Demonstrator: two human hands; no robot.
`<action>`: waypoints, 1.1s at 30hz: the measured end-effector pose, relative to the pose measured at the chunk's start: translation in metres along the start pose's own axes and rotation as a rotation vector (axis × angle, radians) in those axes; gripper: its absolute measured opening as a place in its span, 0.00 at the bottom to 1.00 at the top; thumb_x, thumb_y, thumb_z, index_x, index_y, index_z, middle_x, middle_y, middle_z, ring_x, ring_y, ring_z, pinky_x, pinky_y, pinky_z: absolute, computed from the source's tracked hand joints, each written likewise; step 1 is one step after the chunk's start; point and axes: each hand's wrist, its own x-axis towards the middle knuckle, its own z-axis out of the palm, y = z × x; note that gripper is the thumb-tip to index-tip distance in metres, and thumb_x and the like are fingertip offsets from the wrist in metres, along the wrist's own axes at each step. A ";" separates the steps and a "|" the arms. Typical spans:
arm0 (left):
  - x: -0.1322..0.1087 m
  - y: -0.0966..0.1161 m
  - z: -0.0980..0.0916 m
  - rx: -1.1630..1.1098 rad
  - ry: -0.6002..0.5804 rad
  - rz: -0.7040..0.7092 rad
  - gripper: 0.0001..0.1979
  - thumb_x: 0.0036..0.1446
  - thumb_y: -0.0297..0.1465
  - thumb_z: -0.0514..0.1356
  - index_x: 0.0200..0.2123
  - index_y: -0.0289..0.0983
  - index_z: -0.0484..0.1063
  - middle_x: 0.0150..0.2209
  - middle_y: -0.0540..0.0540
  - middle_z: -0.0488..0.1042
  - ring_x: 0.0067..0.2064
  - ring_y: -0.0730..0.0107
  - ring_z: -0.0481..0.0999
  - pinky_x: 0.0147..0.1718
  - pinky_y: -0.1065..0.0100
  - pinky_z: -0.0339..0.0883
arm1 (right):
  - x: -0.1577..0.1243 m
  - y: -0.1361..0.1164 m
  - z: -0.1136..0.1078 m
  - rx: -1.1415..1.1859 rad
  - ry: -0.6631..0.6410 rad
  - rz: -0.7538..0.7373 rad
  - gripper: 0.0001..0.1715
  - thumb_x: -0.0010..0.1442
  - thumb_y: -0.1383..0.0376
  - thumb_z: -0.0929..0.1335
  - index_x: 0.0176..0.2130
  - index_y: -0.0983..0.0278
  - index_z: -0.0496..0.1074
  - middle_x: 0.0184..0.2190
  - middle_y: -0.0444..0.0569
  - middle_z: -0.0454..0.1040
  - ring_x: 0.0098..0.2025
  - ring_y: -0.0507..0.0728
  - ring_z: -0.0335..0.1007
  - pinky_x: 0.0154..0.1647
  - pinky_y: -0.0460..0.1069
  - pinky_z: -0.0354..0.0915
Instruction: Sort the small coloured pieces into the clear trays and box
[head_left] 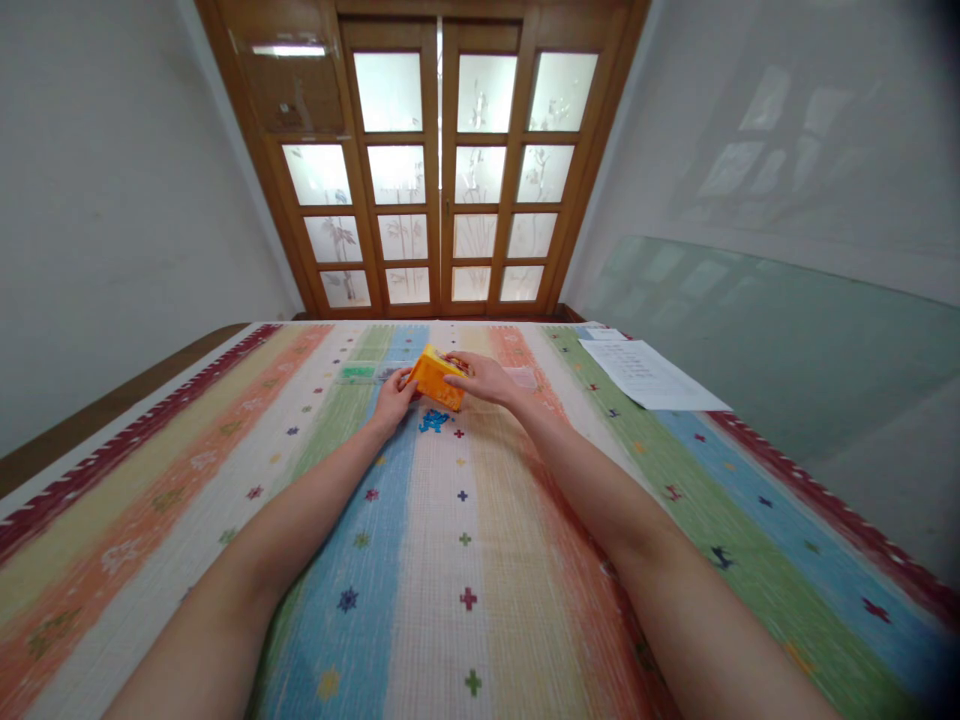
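Observation:
Both my hands hold a yellow-orange box (pixel 438 380), tilted above the table. My left hand (pixel 395 397) grips its left side, and my right hand (pixel 480 377) grips its upper right side with the fingers over the far edge. Just below the box, a small cluster of blue pieces (pixel 433 421) lies on the striped cloth. Behind the hands sits a low clear tray with a green section (pixel 358 373) at its left and a pale pink section (pixel 522 377) at its right. The box and my hands hide the tray's middle.
A striped tablecloth (pixel 435 600) covers the table. White printed sheets (pixel 651 374) lie at the far right edge. Wooden doors with frosted panes (pixel 401 176) stand beyond the table, with a white wall on each side. A pale green glass-like panel (pixel 750 330) leans at the right.

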 end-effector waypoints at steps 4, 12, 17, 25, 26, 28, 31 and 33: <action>-0.002 0.002 0.000 -0.019 0.006 0.094 0.20 0.61 0.36 0.67 0.55 0.39 0.71 0.50 0.41 0.80 0.45 0.62 0.82 0.45 0.62 0.77 | -0.002 -0.007 -0.015 0.062 -0.033 -0.039 0.32 0.69 0.49 0.70 0.65 0.60 0.73 0.62 0.54 0.76 0.59 0.63 0.75 0.62 0.58 0.68; -0.003 0.009 -0.002 -0.025 0.016 0.181 0.16 0.59 0.32 0.63 0.51 0.40 0.70 0.51 0.43 0.77 0.49 0.62 0.80 0.44 0.62 0.79 | -0.004 -0.016 -0.039 0.235 -0.163 -0.127 0.29 0.70 0.49 0.67 0.64 0.57 0.72 0.61 0.51 0.76 0.58 0.62 0.73 0.57 0.56 0.70; -0.001 0.012 -0.003 0.080 0.062 0.261 0.16 0.57 0.29 0.59 0.49 0.40 0.72 0.48 0.44 0.77 0.49 0.60 0.79 0.47 0.59 0.78 | -0.006 -0.028 -0.050 0.056 -0.134 -0.117 0.18 0.70 0.58 0.65 0.52 0.63 0.76 0.46 0.50 0.81 0.45 0.60 0.75 0.48 0.52 0.66; -0.012 0.031 -0.007 0.262 0.140 0.249 0.17 0.56 0.24 0.56 0.47 0.40 0.76 0.44 0.45 0.79 0.53 0.53 0.76 0.51 0.58 0.74 | -0.010 -0.047 -0.056 -0.066 -0.236 -0.035 0.13 0.67 0.64 0.66 0.45 0.60 0.81 0.41 0.46 0.83 0.41 0.59 0.75 0.42 0.49 0.64; -0.013 0.032 -0.007 0.280 0.152 0.249 0.17 0.56 0.24 0.56 0.47 0.40 0.76 0.43 0.45 0.79 0.52 0.53 0.76 0.51 0.59 0.74 | -0.010 -0.049 -0.058 -0.061 -0.252 -0.023 0.14 0.67 0.64 0.66 0.44 0.61 0.81 0.40 0.46 0.83 0.40 0.59 0.76 0.42 0.49 0.64; -0.014 0.033 -0.007 0.321 0.173 0.268 0.17 0.56 0.23 0.55 0.47 0.40 0.77 0.43 0.45 0.79 0.51 0.54 0.76 0.50 0.60 0.73 | -0.011 -0.051 -0.060 -0.061 -0.267 -0.016 0.14 0.67 0.63 0.65 0.43 0.62 0.82 0.39 0.47 0.83 0.39 0.59 0.76 0.41 0.50 0.64; -0.015 0.033 -0.007 0.372 0.197 0.332 0.17 0.58 0.23 0.55 0.46 0.39 0.77 0.44 0.44 0.79 0.49 0.57 0.76 0.50 0.61 0.71 | -0.011 -0.052 -0.063 -0.040 -0.259 -0.038 0.15 0.67 0.62 0.65 0.42 0.62 0.82 0.38 0.47 0.82 0.38 0.59 0.75 0.39 0.50 0.64; -0.015 0.033 -0.007 0.381 0.212 0.361 0.16 0.58 0.23 0.55 0.46 0.40 0.77 0.44 0.44 0.79 0.49 0.57 0.76 0.51 0.62 0.70 | -0.011 -0.050 -0.064 -0.022 -0.255 -0.049 0.15 0.67 0.61 0.65 0.42 0.62 0.82 0.37 0.47 0.82 0.38 0.59 0.75 0.39 0.50 0.63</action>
